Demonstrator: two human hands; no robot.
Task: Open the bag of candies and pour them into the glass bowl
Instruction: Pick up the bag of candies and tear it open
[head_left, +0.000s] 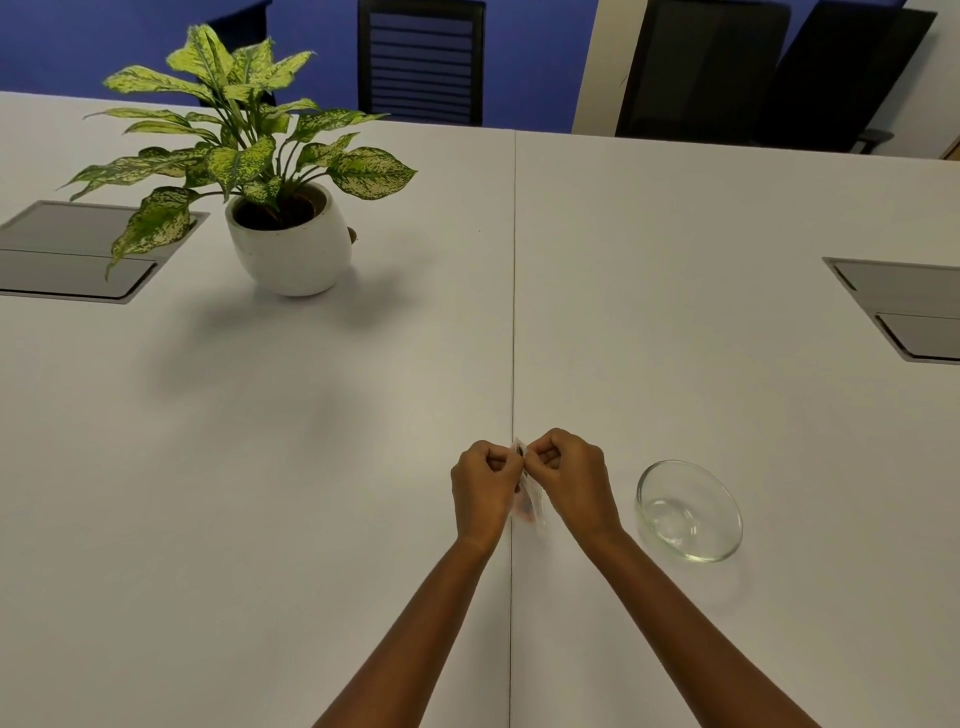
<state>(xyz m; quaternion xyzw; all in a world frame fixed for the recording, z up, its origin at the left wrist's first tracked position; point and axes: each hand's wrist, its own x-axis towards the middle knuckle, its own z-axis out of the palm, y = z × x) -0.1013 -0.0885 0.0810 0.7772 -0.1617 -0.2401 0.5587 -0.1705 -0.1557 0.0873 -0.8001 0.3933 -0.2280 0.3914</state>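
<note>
Two hands, left hand (485, 480) and right hand (569, 475), are pinching the candy bag (527, 501) top between clenched fingers. Glass bowl (689, 512) is sitting empty, just right.

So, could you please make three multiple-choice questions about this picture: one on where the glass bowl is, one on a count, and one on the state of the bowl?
1. Where is the glass bowl relative to the hands?
A. Beside the right hand
B. Beside the left hand
C. Behind the potted plant

2. How many hands hold the candy bag?
A. None
B. One
C. Two

3. What is in the bowl?
A. Candies
B. Nothing
C. Water

Answers:
1. A, the bowl stands on the table on the right hand's outer side.
2. C, both hands pinch the bag's top between them.
3. B, only clear glass shows, and the table shows through it.
</note>
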